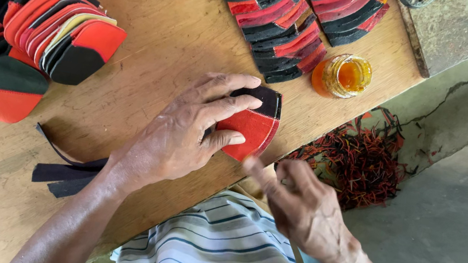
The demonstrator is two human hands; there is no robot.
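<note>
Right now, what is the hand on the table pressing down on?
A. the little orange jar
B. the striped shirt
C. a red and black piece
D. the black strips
C: the left hand lies flat on a red and black piece on the wooden table.

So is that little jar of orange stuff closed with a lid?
No, the jar stands open on the wooden table, its orange contents showing through the mouth.

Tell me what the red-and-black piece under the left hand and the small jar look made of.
Piece: seems matte fabric or thin leather; a stitched seam joins red and black panels. Left hand presses it flat. Jar: looks like clear glass, glossy, with orange liquid showing through, possibly glue.
</note>
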